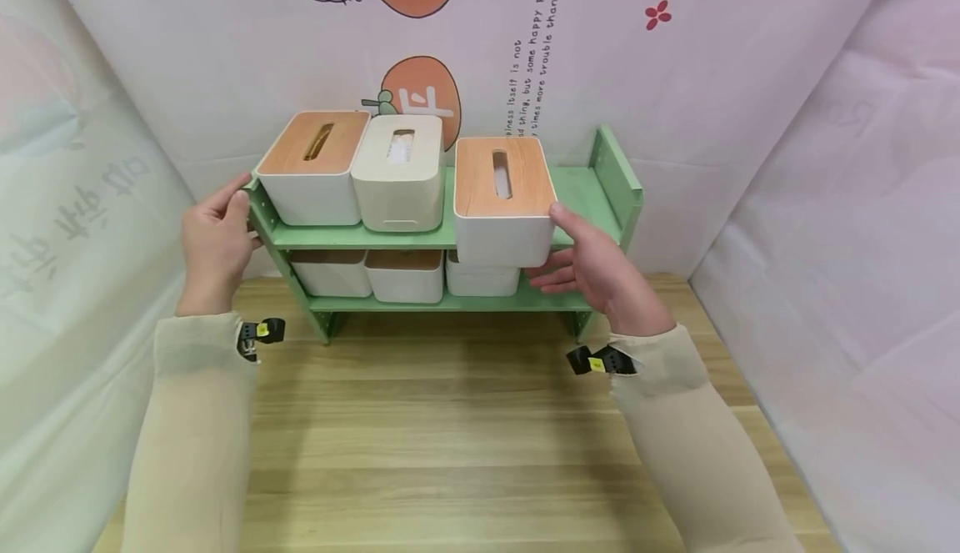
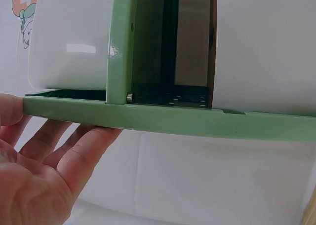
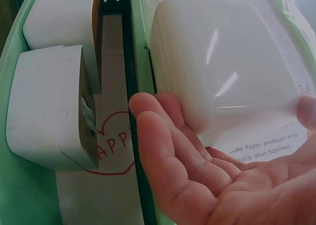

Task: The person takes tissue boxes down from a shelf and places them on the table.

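Note:
A white tissue box with a wood-look lid [image 1: 501, 178] sits at the front of the top tier of a green two-tier shelf [image 1: 450, 307], overhanging its front edge. My right hand [image 1: 600, 265] holds it by the right side, thumb at the lid's corner and fingers low down; the right wrist view shows the box's white wall [image 3: 232, 62] above those fingers. With my left hand [image 1: 217, 240] I grip the shelf's left end panel [image 2: 173, 121], fingers against its outer side. Left of the held box stand a cream tissue box [image 1: 397, 178] and another wood-lidded tissue box [image 1: 315, 161].
Several white boxes, including a left one [image 1: 330, 273] and a right one [image 1: 482, 278], stand on the lower tier. The shelf's right end panel [image 1: 618, 178] rises beyond the held box. Wooden tabletop [image 1: 435, 436] lies in front; white printed sheets [image 1: 750, 77] hang behind and beside.

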Available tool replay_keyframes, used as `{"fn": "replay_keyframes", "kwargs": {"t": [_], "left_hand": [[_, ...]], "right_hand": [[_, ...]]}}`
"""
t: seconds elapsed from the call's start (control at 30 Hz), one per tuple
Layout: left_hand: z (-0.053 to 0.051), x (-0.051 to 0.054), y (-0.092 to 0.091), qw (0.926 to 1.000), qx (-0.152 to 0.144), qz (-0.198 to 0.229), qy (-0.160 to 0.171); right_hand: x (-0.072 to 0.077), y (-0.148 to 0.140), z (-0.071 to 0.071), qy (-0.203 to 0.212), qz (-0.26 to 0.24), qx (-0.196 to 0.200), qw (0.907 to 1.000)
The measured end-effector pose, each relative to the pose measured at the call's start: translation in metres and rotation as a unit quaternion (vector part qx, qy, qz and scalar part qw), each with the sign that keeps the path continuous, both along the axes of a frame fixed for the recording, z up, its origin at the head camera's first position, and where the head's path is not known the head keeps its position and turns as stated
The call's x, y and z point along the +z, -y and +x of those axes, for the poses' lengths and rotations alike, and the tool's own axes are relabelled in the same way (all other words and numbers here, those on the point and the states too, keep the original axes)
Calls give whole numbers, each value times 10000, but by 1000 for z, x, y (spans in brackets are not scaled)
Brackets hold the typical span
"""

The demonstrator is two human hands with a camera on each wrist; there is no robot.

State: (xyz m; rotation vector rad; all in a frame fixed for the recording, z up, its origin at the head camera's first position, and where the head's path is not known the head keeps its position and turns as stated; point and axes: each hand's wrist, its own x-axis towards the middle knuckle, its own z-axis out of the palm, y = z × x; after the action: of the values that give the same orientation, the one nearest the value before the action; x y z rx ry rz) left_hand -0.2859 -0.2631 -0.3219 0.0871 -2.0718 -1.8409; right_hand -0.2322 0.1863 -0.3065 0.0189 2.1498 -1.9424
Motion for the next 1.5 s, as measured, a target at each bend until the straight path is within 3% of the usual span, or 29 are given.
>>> {"fn": "replay_keyframes", "kwargs": {"t": [0.13,0.4,0.7,1.07,1.5], "left_hand": [[2,0,3,10000,11,59,18],[1,-1,4,9998,132,-118,-28],[1,-2,1,9999,42,135,43],[-1,-1,-1,9998,31,189,-40],[2,0,-1,9999,114,76,64]], "right_hand": [[1,-1,4,6,-56,124,9999],[1,0,-1,-169,-720,42,9973],[-1,-3,6,-218,-729,23,9971],[5,-6,0,-194,-634,-30,9978],[-4,-18,21,-438,-817,280,9953]]}}
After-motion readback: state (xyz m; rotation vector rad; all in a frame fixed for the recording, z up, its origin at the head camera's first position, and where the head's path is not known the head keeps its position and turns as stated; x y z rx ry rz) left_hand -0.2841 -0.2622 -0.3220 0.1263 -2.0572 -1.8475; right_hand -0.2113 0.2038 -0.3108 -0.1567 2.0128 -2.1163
